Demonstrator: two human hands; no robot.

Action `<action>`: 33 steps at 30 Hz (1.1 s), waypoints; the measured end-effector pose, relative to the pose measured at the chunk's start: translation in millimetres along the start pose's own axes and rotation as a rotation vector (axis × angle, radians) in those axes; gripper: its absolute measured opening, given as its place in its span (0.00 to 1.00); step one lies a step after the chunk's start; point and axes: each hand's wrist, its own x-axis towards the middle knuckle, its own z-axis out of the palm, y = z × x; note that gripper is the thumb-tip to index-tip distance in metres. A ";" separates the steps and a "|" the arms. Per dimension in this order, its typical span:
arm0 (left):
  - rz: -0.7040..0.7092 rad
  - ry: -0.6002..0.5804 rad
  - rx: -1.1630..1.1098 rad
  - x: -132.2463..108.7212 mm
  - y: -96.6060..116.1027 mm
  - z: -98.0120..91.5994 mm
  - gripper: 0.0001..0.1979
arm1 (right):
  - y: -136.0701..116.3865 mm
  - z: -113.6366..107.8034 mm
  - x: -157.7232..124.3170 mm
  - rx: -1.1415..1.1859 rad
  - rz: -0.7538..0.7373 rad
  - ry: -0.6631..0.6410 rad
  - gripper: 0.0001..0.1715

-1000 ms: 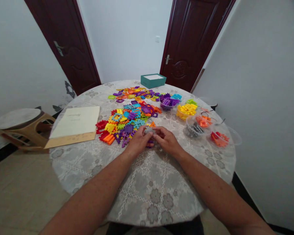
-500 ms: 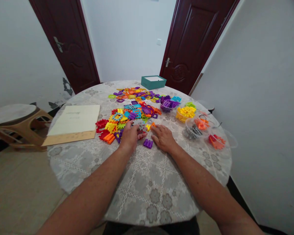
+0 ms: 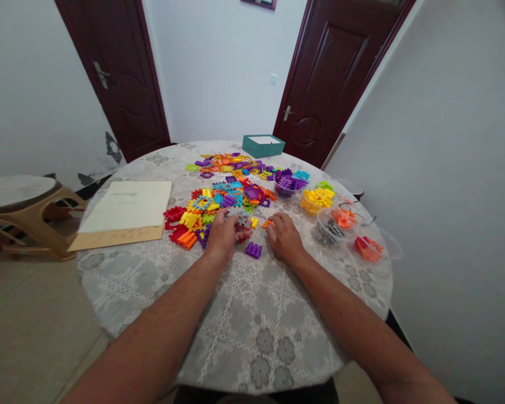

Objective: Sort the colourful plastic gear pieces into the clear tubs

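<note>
My left hand (image 3: 222, 237) is at the right edge of a heap of colourful plastic gear pieces (image 3: 210, 206), its fingers curled around a grey gear piece (image 3: 237, 213). My right hand (image 3: 285, 238) rests on the cloth to the right, its fingertips closed on a small orange piece (image 3: 266, 223). Between the two hands lie a yellow piece (image 3: 254, 223) and, nearer to me, a ridged purple piece (image 3: 253, 250). Part of the grey piece is hidden by my left fingers.
Clear tubs on the right hold purple (image 3: 289, 182), yellow (image 3: 317, 200), grey (image 3: 330, 230) and red-orange pieces (image 3: 368, 249). More loose pieces (image 3: 231, 164) lie farther back, near a green box (image 3: 263, 147). Paper (image 3: 128, 205) over cardboard lies at left; a stool (image 3: 29, 213) stands beyond.
My right hand has shifted a little right and towards me, and the orange piece has moved with it, away from the yellow piece. The left hand stays nearly in place.
</note>
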 end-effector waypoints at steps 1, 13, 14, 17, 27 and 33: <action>-0.007 -0.008 -0.004 0.3 -0.3 -0.2 0.21 | 0.0 2.0 5.4 -0.002 -0.019 -0.023 0.21; -0.052 -0.070 0.028 -2.5 -8.2 -0.6 0.28 | -5.6 15.8 60.1 -0.127 0.148 -0.328 0.14; -0.053 -0.068 0.035 -2.5 -8.5 -0.6 0.29 | -3.6 16.0 58.7 -0.111 0.151 -0.318 0.13; -0.061 -0.084 0.041 -1.9 -9.7 -0.8 0.29 | 4.4 12.9 49.8 0.011 0.153 -0.235 0.09; -0.194 -0.294 0.071 -12.5 -10.7 2.8 0.23 | -21.9 -30.2 -1.7 0.487 -0.060 0.075 0.03; -0.128 -0.390 0.197 -15.4 -10.2 3.6 0.23 | -37.9 -29.9 -8.4 0.603 -0.066 0.056 0.07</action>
